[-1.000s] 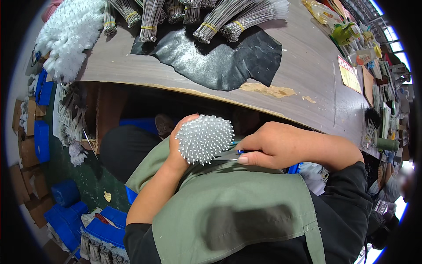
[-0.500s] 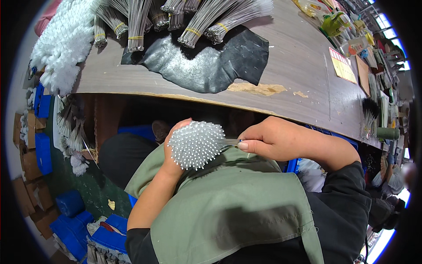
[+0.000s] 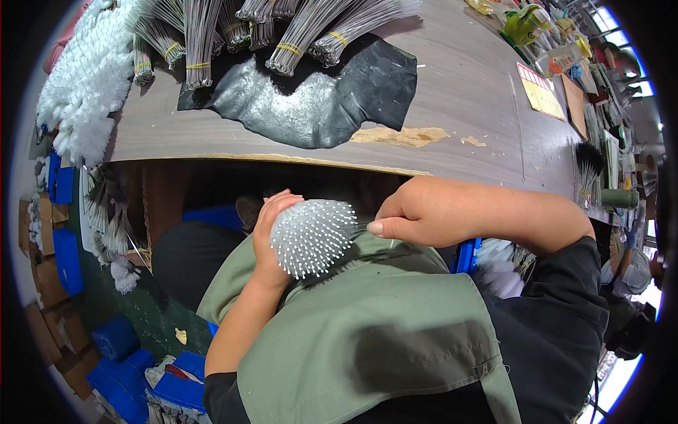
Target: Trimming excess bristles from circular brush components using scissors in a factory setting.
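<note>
My left hand [image 3: 274,225] is wrapped round the far left side of a bundle of thin white-tipped brushes [image 3: 311,239]. The rounded end of the bundle, dotted with many small white tips, faces up over my lap. Toward the right its bristles draw together into a narrow grey part. My right hand [image 3: 413,215] is closed at that narrow part, thumb and forefinger pinched. What lies between those fingers is mostly hidden; a thin pale sliver shows below them. Both hands are over the green apron [image 3: 367,318], in front of the table edge.
On the grey table [image 3: 466,92] lies a black leather sheet [image 3: 318,99], with banded wire bundles [image 3: 289,53] behind it. A white bristly heap [image 3: 81,92] is at the left. Bottles [image 3: 526,25] and a yellow card [image 3: 542,95] lie right. Blue bins [image 3: 123,381] stand on the floor.
The bundle has tilted slightly and my left fingers show more along its far side. My right hand has shifted a little left and up. The whole view has moved slightly.
</note>
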The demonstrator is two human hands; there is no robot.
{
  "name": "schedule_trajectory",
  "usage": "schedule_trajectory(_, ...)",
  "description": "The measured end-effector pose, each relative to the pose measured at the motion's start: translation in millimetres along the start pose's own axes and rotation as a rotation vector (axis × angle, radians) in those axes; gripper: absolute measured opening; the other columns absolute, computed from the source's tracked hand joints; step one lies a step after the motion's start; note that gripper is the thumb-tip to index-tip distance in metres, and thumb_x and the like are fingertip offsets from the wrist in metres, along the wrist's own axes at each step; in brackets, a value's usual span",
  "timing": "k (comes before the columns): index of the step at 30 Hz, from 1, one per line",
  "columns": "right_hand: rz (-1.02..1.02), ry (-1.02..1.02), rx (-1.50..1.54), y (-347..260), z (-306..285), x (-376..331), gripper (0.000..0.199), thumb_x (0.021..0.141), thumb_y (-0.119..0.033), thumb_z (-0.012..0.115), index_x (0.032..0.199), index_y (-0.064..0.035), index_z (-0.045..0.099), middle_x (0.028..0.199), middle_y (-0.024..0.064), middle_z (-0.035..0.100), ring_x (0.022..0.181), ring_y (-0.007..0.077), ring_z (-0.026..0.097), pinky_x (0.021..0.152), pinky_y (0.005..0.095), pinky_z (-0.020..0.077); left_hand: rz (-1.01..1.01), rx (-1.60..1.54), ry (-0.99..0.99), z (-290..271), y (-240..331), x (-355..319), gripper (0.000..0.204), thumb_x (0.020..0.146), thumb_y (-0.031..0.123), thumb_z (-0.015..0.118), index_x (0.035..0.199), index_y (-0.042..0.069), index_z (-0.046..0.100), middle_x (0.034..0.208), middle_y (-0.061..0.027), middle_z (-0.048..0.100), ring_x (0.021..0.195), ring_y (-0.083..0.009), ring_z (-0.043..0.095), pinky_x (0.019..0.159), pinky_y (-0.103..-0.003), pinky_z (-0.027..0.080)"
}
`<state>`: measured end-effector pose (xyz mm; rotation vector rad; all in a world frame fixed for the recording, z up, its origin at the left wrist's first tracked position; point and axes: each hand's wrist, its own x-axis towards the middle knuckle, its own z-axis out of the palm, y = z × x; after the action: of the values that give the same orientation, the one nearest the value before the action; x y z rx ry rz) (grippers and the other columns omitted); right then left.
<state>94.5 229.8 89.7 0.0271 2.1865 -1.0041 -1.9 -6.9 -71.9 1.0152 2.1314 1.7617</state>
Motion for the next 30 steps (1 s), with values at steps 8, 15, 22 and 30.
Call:
schedule_trajectory(8, 0.067, -0.061, -0.194, -11.1, -12.5, 4.8, 0.039, 0.095, -0.035, 0.051, 0.094, -0.0002, 0.069, 0.081, 0.0195, 0.067, 0.077, 0.0381, 0.063, 0.071, 0.0433, 0.0495, -0.026, 0.007, -0.015, 0.2, 3.0, -0.1, 0.032, 0.071, 0.007, 0.069, 0.102, 0.003, 0.061, 0.101, -0.0095, 0.066, 0.106, -0.0287, 0.058, 0.101, -0.041, 0.039)
schedule_trajectory(15, 0.024, -0.015, -0.212, -15.8, -18.5, 0.6, 0.038, 0.094, -0.035, 0.051, 0.094, -0.0008, 0.069, 0.081, 0.0197, 0.067, 0.076, 0.0385, 0.063, 0.071, 0.0441, 0.0496, -0.465, -0.434, 0.010, 3.9, -0.8, -10.6, 0.030, 0.081, 0.001, 0.064, 0.111, 0.001, 0.058, 0.106, -0.0097, 0.062, 0.102, -0.0183, 0.059, 0.090, -0.032, 0.047)
schedule_trajectory(22, 0.032, -0.022, -0.199, -13.0, -12.5, 5.8, 0.040, 0.095, -0.036, 0.049, 0.092, -0.0007, 0.068, 0.078, 0.0201, 0.066, 0.075, 0.0388, 0.063, 0.070, 0.0446, 0.0493, -0.540, -0.654, 0.019, 5.3, 1.0, -8.8, 0.028, 0.086, 0.001, 0.060, 0.114, 0.000, 0.056, 0.107, -0.0084, 0.062, 0.096, -0.0155, 0.061, 0.086, -0.030, 0.050)
schedule_trajectory(30, 0.016, 0.024, -0.180, -11.8, -7.0, 8.5, 0.040, 0.095, -0.035, 0.049, 0.090, -0.0008, 0.068, 0.075, 0.0202, 0.065, 0.074, 0.0393, 0.062, 0.069, 0.0456, 0.0487, -0.479, -0.513, -0.001, 4.7, 1.8, -8.7, 0.026, 0.087, 0.002, 0.058, 0.113, -0.001, 0.056, 0.107, -0.0084, 0.062, 0.097, -0.0153, 0.061, 0.087, -0.030, 0.050)
